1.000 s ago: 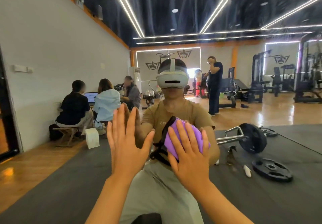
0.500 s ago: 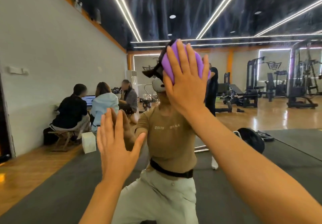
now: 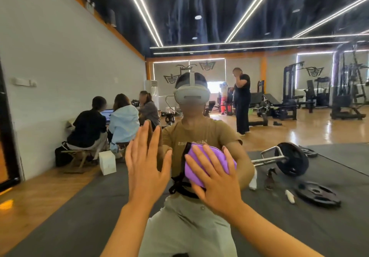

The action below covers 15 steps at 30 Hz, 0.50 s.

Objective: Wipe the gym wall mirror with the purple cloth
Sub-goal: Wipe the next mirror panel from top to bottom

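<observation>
Right hand (image 3: pixel 214 178) presses purple cloth (image 3: pixel 201 160) flat on mirror (image 3: pixel 60 60), fingers straight; left hand (image 3: pixel 147 168) open beside it, holding nothing; cloth may slip if pressure drops.

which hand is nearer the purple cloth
Right. The right hand presses flat on the purple cloth against the mirror; the left hand is flat on the glass beside it, apart from the cloth.
</observation>
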Motion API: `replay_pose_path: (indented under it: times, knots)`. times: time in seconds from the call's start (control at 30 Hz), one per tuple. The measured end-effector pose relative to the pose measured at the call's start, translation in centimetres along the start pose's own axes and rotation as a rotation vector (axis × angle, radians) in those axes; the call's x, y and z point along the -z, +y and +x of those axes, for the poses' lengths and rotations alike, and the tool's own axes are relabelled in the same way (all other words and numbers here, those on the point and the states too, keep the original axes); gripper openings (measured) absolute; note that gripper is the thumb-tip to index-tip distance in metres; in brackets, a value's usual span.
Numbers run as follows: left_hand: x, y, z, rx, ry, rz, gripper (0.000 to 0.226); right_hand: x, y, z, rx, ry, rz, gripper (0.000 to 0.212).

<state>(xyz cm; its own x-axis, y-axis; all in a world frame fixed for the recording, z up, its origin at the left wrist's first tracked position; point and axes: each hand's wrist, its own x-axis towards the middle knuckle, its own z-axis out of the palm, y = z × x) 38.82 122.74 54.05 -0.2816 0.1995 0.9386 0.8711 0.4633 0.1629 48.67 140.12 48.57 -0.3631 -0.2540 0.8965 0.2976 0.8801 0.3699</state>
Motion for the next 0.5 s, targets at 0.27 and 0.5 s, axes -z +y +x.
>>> replay_pose_path:
  times: [0.27,0.5]
  knots:
    - [0.6,-2.7,-0.7,0.06,0.057,-0.058,0.071,1.7,2.4,13.1,-0.209,0.154,-0.013,0.059]
    - [1.4,-4.3,0.5,0.074,0.077,-0.077,0.092,2.1,3.2,21.0,-0.357,0.273,-0.024,0.057]
